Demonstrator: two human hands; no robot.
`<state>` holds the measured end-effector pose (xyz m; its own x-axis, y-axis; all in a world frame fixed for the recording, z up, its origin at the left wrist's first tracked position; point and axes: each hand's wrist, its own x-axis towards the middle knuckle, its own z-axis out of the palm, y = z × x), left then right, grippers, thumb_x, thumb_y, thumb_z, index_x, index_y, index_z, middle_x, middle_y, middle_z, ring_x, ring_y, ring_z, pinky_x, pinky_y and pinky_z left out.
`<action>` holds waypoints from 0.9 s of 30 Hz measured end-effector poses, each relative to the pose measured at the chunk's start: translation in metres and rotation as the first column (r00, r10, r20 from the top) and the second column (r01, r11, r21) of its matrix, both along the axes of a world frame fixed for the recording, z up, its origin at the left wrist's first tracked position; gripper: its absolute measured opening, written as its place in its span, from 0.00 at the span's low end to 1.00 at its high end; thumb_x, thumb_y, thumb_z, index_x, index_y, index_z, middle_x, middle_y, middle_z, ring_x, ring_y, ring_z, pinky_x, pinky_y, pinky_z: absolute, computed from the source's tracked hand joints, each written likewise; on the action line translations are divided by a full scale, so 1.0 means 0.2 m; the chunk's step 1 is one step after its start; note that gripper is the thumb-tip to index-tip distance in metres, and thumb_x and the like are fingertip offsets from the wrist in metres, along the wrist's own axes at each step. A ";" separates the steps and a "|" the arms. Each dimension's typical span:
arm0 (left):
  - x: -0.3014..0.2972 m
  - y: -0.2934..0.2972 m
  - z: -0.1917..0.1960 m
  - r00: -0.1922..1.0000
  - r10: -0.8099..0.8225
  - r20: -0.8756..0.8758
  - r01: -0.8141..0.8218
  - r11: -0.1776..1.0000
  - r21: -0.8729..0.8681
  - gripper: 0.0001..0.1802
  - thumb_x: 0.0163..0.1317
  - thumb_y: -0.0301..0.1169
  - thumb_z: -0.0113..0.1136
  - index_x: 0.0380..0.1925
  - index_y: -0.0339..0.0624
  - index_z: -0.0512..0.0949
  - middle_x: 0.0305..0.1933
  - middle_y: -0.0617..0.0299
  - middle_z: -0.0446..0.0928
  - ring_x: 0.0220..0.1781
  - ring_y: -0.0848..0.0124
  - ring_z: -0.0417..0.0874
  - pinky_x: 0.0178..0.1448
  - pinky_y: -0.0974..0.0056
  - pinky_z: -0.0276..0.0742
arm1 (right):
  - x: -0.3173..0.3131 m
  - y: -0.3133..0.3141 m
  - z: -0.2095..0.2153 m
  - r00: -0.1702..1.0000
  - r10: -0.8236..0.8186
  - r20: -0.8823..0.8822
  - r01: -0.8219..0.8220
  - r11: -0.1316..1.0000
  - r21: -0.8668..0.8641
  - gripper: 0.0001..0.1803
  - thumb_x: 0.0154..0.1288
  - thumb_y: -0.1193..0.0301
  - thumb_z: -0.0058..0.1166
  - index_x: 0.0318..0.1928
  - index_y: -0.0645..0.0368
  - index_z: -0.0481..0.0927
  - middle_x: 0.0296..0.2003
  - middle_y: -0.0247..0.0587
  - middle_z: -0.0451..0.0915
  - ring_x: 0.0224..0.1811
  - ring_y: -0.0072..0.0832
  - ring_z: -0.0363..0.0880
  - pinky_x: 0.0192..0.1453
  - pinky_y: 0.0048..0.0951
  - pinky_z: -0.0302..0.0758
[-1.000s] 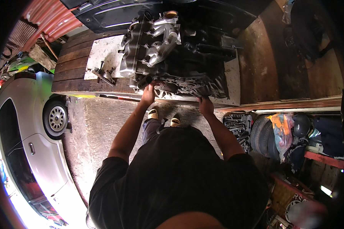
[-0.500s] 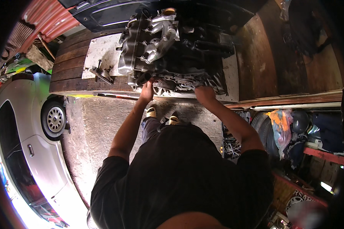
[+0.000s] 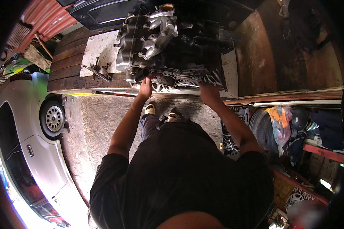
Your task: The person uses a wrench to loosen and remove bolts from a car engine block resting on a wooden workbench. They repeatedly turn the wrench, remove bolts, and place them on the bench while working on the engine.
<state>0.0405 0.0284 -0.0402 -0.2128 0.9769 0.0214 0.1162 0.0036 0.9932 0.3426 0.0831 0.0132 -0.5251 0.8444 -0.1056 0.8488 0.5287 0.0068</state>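
A large engine [image 3: 153, 45] of grey and dark metal lies on the bench, its silver intake manifold [image 3: 160, 38] on top at the left. My left hand [image 3: 145, 89] is at the near left corner, its fingers closed against a short dark tube [image 3: 142, 74] with a round mouth. Farther right, my right hand [image 3: 209, 92] is closed in a fist at the engine's near edge, beside ribbed metal parts [image 3: 187, 81]. Whatever the right fingers grip is hidden by the hand.
Loose metal parts [image 3: 99, 72] rest on a white board [image 3: 97, 47] left of the engine. A silver car [image 3: 42, 141] stands at the left. Low on the right are a tool tray [image 3: 230, 143], tyres [image 3: 262, 131] and an orange-filled plastic bag [image 3: 279, 122].
My right hand has shifted a little to the right along the engine's near edge. The left hand keeps its place at the tube. The whole view has moved slightly.
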 end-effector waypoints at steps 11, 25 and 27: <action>-0.05 0.00 -0.06 0.999 -0.048 -0.022 0.045 0.991 -0.124 0.34 0.71 0.52 0.23 0.48 0.40 0.76 0.43 0.57 0.78 0.39 0.70 0.73 0.45 0.64 0.68 | 0.09 -0.09 -0.65 0.580 -0.646 -0.496 0.294 0.734 -0.612 0.31 0.64 0.43 0.45 0.32 0.62 0.77 0.28 0.51 0.77 0.34 0.43 0.75 0.41 0.39 0.68; -0.07 0.00 -0.06 0.992 -0.112 -0.061 0.106 0.989 -0.102 0.39 0.69 0.59 0.19 0.50 0.40 0.73 0.50 0.57 0.77 0.53 0.65 0.74 0.56 0.59 0.66 | -0.06 -0.12 -0.98 0.385 -0.775 -0.501 0.225 0.605 -0.763 0.28 0.64 0.44 0.49 0.22 0.57 0.73 0.13 0.29 0.61 0.17 0.22 0.59 0.28 0.29 0.57; -0.05 -0.01 -0.02 0.994 -0.110 -0.023 0.107 0.987 -0.119 0.39 0.69 0.59 0.20 0.49 0.41 0.74 0.50 0.58 0.77 0.53 0.66 0.75 0.56 0.59 0.66 | -0.05 -0.11 -1.01 0.389 -0.777 -0.494 0.231 0.602 -0.764 0.28 0.64 0.44 0.49 0.22 0.57 0.73 0.14 0.30 0.61 0.18 0.23 0.60 0.28 0.30 0.58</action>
